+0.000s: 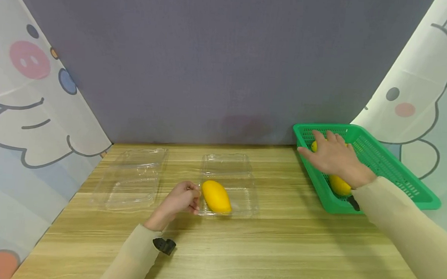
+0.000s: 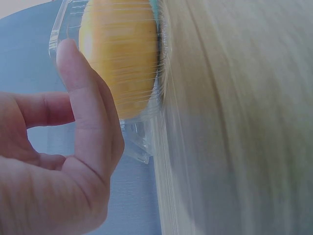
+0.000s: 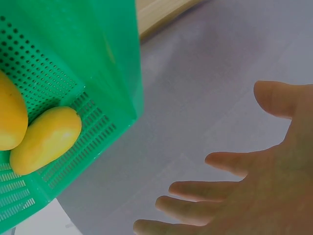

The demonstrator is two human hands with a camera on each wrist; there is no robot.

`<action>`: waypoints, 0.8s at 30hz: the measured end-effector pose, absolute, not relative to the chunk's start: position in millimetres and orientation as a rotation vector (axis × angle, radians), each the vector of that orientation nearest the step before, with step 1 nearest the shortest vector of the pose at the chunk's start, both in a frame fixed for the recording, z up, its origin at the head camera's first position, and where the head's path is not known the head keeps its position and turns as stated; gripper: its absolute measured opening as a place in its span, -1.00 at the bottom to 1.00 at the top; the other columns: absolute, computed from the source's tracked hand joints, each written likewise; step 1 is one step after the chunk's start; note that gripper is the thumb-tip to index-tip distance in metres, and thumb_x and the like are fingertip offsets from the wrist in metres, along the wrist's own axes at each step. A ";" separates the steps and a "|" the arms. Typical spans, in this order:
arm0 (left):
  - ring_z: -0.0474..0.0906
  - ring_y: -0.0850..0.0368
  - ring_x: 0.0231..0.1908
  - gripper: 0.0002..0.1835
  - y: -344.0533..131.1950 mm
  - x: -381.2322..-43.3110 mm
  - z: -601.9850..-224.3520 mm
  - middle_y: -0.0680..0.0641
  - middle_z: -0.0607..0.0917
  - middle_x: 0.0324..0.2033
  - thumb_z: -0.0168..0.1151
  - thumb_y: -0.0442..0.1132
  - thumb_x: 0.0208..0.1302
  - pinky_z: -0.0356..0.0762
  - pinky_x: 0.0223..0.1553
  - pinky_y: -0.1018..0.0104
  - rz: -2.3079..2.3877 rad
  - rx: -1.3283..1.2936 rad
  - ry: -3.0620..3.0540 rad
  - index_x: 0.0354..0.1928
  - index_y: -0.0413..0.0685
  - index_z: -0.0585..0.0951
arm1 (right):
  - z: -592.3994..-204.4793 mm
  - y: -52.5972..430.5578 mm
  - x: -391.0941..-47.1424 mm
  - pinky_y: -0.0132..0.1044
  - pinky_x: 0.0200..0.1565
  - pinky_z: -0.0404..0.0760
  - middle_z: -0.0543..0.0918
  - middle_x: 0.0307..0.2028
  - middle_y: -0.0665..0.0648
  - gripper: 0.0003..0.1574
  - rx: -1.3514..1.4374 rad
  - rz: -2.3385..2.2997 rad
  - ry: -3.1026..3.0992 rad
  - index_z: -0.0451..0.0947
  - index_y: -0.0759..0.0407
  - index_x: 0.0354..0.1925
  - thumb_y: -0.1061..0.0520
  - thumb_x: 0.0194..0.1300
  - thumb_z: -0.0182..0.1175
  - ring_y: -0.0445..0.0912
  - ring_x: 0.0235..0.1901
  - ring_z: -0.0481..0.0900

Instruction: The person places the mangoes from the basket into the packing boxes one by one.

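In the head view, a yellow mango (image 1: 216, 197) lies in a clear plastic clamshell box (image 1: 244, 199) with its lid folded back. My left hand (image 1: 184, 197) pinches the box's left rim. The left wrist view shows the fingers (image 2: 90, 112) against the clear wall, with the mango (image 2: 120, 58) behind it. Over the green basket (image 1: 321, 191), my right hand (image 1: 330, 155) is spread and holds nothing. Mangoes lie under it in the basket; the right wrist view shows one mango (image 3: 46, 139) beside another mango (image 3: 10, 112), which is partly cut off.
A second clear clamshell box (image 1: 131, 189), lid folded back, stands on the left of the wooden table (image 1: 263, 251). A grey panel (image 1: 212, 71) rises along the back edge. Printed sheets with cartoon figures hang at both sides.
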State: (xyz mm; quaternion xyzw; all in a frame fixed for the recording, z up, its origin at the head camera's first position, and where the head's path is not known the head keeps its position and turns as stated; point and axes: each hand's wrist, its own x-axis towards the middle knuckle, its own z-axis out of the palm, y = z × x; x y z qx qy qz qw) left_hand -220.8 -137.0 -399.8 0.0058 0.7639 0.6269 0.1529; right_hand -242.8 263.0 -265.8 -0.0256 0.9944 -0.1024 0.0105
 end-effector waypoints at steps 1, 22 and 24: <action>0.52 0.04 -0.59 -0.82 -136.9 -220.9 -399.8 -0.22 0.52 -0.48 0.06 -0.41 0.39 0.65 -0.50 0.27 1.800 0.016 2.191 -0.05 -0.38 0.42 | -265.8 264.4 -242.7 0.62 0.25 -0.08 -0.09 0.45 0.69 0.24 -0.076 -0.326 3.100 -0.13 0.39 0.57 -0.53 0.44 -0.19 0.60 0.41 -0.18; 0.54 0.05 -0.58 -0.83 -137.0 -221.9 -400.7 -0.22 0.53 -0.48 0.05 -0.41 0.38 0.66 -0.50 0.27 1.793 0.024 2.191 -0.06 -0.38 0.42 | -271.1 297.3 -241.1 0.64 0.24 -0.14 -0.15 0.42 0.75 0.27 -0.002 -0.352 3.074 -0.19 0.43 0.56 -0.55 0.44 -0.25 0.65 0.37 -0.23; 0.54 0.05 -0.58 -0.83 -137.0 -222.2 -400.9 -0.22 0.53 -0.48 0.05 -0.41 0.39 0.67 -0.50 0.27 1.794 0.024 2.190 -0.06 -0.38 0.42 | -271.6 299.6 -240.7 0.65 0.23 -0.12 -0.15 0.41 0.75 0.27 0.004 -0.349 3.073 -0.19 0.44 0.55 -0.55 0.44 -0.26 0.65 0.37 -0.22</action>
